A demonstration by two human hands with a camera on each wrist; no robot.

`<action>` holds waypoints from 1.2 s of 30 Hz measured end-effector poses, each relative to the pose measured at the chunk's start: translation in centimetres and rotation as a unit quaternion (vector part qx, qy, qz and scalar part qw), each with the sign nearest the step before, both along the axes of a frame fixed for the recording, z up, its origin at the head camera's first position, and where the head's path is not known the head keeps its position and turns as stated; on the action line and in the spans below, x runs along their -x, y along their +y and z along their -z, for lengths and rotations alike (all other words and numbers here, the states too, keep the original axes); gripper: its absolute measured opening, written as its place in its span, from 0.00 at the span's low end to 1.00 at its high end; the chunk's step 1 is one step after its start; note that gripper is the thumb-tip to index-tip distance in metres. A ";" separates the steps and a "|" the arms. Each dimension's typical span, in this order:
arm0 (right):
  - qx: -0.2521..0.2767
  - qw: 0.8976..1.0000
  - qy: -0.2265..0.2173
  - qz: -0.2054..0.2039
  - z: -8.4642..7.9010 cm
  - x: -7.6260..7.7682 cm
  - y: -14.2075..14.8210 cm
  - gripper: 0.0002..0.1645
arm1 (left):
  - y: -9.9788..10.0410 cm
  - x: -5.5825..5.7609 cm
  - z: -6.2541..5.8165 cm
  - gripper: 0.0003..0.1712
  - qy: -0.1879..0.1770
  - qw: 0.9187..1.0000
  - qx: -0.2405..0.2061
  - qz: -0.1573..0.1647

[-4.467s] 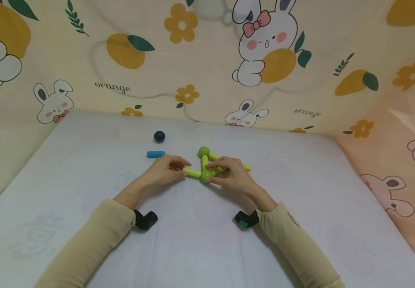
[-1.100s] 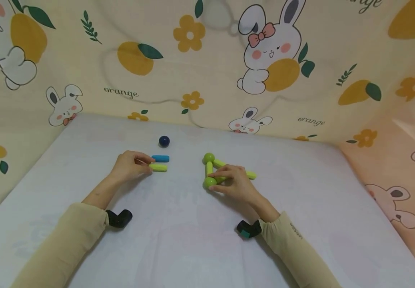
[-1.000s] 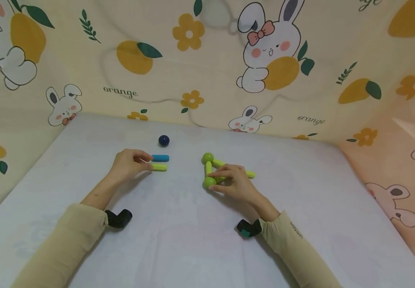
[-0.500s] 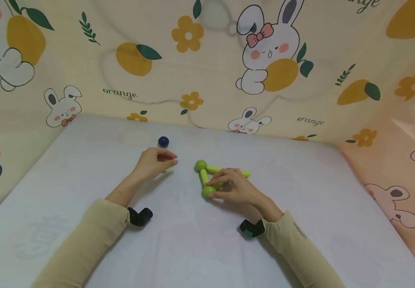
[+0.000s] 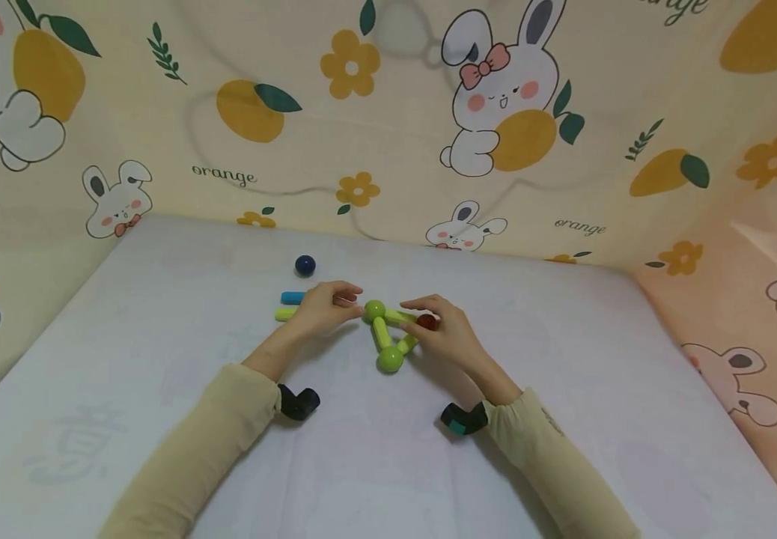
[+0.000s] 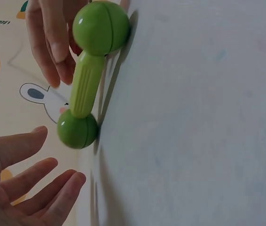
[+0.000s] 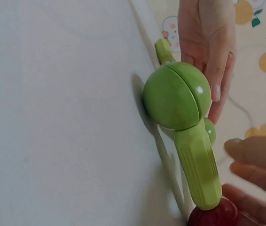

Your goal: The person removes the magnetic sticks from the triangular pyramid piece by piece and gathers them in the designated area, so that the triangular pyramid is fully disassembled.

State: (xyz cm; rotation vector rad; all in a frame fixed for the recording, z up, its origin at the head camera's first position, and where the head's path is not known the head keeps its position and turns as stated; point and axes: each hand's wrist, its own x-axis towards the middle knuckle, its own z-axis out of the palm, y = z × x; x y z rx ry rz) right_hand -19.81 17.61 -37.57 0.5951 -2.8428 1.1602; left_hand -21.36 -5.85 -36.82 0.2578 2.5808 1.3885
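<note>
A triangle of yellow-green rods (image 5: 382, 333) and balls lies on the white table. Its corners are a far green ball (image 5: 375, 311), a near green ball (image 5: 391, 359) and a red ball (image 5: 427, 322), partly covered by my right hand. My left hand (image 5: 328, 308) is beside the far green ball, thumb and fingers apart, holding nothing; the left wrist view shows a gap between its fingertips and that ball (image 6: 77, 129). My right hand (image 5: 452, 333) is around the red ball, fingers loosely bent and spread; in the right wrist view they do not pinch the ball (image 7: 214, 214).
Left of my left hand lie a blue rod (image 5: 292, 298) and a loose yellow-green rod (image 5: 285, 314), each partly hidden by the hand. A dark blue ball (image 5: 305, 266) sits farther back. A patterned cloth wall (image 5: 388, 135) rises behind the table.
My left hand put the loose rod down beside the blue one, then came right to the triangle. My right hand left the near green ball for the red one. The triangle has turned slightly.
</note>
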 end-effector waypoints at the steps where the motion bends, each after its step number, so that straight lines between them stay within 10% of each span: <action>1: -0.001 1.000 -0.012 0.011 0.0 0.1 0.0 0.21 | 0.2 0.0 0.0 0.24 -0.004 1.000 -0.003 0.000; 16: -0.020 0.996 -0.081 0.036 0.5 0.6 0.3 0.20 | 1.8 0.4 0.8 0.24 -0.003 0.999 -0.016 0.034; 36: 0.005 0.998 -0.062 0.034 0.6 1.8 -0.1 0.15 | 2.0 0.3 0.9 0.19 -0.015 1.000 0.013 0.021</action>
